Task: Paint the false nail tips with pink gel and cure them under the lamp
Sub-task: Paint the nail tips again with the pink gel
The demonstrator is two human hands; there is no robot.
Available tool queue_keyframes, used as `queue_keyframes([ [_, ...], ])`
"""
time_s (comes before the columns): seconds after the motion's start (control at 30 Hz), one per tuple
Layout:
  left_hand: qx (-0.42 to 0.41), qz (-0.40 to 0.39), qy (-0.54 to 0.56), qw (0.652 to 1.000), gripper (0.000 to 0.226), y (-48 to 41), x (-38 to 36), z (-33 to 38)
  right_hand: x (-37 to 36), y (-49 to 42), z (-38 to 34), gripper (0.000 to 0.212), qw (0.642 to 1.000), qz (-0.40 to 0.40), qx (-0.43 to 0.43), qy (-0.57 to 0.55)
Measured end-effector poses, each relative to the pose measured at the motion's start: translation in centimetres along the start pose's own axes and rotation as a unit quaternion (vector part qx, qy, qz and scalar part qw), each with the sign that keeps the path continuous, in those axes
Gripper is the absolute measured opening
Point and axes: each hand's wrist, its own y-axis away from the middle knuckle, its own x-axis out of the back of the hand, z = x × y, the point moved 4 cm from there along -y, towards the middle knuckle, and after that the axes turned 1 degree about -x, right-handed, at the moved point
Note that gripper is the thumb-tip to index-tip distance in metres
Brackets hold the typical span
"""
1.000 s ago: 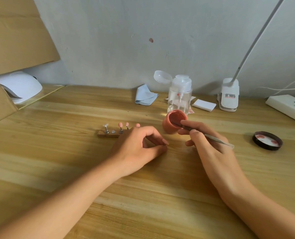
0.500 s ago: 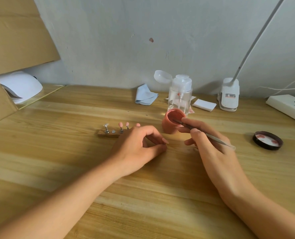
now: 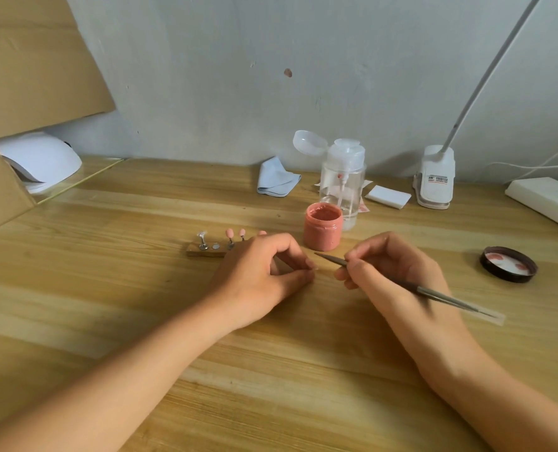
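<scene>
Your right hand (image 3: 391, 272) pinches a slim brush with a grey metal handle (image 3: 447, 296) between thumb and curled fingers, its fine dark tip aimed at your left fingertips, just short of them. Your left hand (image 3: 261, 275) rests on the wood grain, thumb and forefinger pressed together; whether they pinch anything is hidden. Just beyond the gap between your fingertips stands the small round open jar of matte pink gel (image 3: 322, 227). Past your left knuckles, glossy pink false nail tips (image 3: 229, 232) perch on metal pegs in a narrow wooden strip (image 3: 205, 253), partly covered by your hand. The smooth white domed curing lamp (image 3: 39, 158) sits far beyond your left fingers, cut off by cardboard.
</scene>
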Motion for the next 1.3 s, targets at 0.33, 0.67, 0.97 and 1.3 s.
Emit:
queue_keyframes([
  [0.33, 0.015, 0.003, 0.006, 1.0, 0.016, 0.1, 0.06, 0.03, -0.27, 0.15, -0.29, 0.002, 0.998, -0.014, -0.005, 0.06],
  [0.67, 0.015, 0.003, 0.001, 1.0, 0.017, 0.14, 0.09, 0.22, -0.37, 0.13, -0.46, 0.003, 0.999, -0.018, 0.001, 0.051],
  [0.97, 0.013, 0.007, -0.008, 1.0, 0.013, 0.05, 0.07, 0.28, -0.27, -0.01, -0.26, 0.01, 0.998, -0.014, 0.006, 0.06],
  [1.3, 0.01, 0.013, -0.016, 1.0, 0.01, 0.0, 0.07, 0.13, -0.33, -0.01, -0.31, 0.012, 0.997, -0.008, 0.004, 0.082],
])
